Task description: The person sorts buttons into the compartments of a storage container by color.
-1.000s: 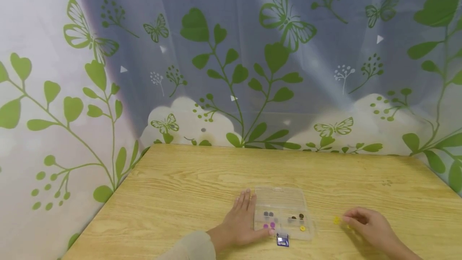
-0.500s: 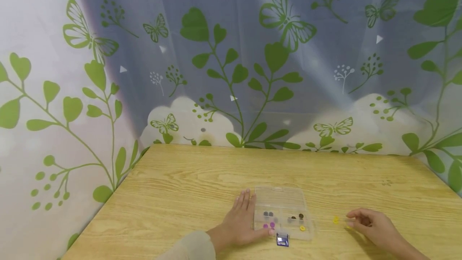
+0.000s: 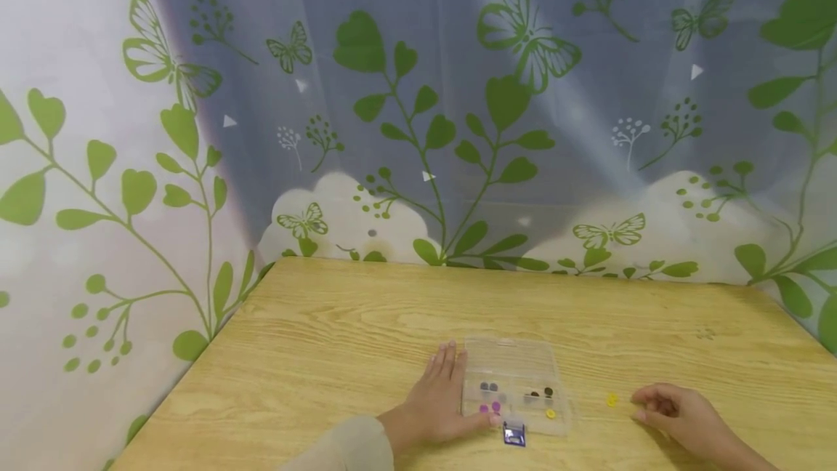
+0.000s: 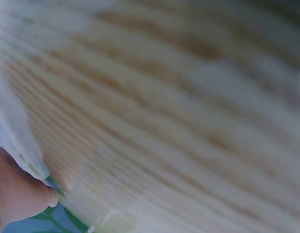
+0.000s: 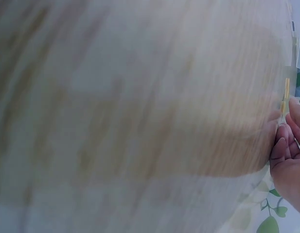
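My left hand (image 3: 437, 407) lies flat along the left side of an open clear plastic box (image 3: 508, 358). Its thumb reaches over the front edge, near two magenta buttons (image 3: 495, 406). A blue-edged latch flap (image 3: 514, 434) hangs at the box's front. Other compartments hold grey buttons (image 3: 488, 387), dark buttons (image 3: 548, 392) and a yellow button (image 3: 551, 413). To the right, my right hand (image 3: 680, 416) is low over the table, fingers bent and thumb near the index fingertip. Yellow buttons (image 3: 612, 400) lie just left of its fingertips. I cannot tell whether the fingertips pinch another one.
The wood-grain table (image 3: 353, 311) runs back to a hanging cloth (image 3: 451, 107) printed with leaves and butterflies. More printed cloth (image 3: 65, 166) borders the left side. The box's transparent lid stands open toward the back.
My right hand has shifted slightly right and its fingertips have lowered. A yellow button seen by its thumb earlier is now out of sight. The left hand has stayed on the box.
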`<state>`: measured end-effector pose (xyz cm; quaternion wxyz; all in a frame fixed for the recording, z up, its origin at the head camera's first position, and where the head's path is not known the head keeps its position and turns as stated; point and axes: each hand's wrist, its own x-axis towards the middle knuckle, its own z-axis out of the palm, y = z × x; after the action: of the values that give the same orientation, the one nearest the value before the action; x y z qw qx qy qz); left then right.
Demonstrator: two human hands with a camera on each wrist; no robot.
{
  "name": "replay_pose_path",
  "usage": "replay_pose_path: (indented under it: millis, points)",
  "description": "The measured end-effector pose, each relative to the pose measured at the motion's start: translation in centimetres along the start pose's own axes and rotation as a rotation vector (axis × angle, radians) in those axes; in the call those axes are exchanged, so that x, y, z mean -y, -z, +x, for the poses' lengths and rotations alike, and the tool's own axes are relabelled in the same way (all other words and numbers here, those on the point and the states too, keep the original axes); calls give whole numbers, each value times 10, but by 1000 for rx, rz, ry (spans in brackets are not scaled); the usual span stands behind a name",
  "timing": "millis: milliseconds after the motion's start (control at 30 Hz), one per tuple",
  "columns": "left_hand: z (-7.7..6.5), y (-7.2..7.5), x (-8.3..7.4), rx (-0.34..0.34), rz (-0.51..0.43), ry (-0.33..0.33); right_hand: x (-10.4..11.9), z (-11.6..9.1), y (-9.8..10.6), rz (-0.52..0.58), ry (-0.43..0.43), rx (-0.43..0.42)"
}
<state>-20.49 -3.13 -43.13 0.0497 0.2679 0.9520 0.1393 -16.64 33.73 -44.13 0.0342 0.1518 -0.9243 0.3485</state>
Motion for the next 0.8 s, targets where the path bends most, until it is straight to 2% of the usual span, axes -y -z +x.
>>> replay_pose_path:
  millis: [200,433,700,800]
  points:
    - [0,0,0,-5,8,-2,2,1,0,-13,-52,15]
    - [1,-1,1,-14,15,-3,2,2,-2,-51,-6,-10]
    - [0,1,-1,-11,23,-2,3,3,-4,-103,-46,-41]
    - [-1,1,-2,-12,25,-1,3,4,-4,-121,-32,-49]
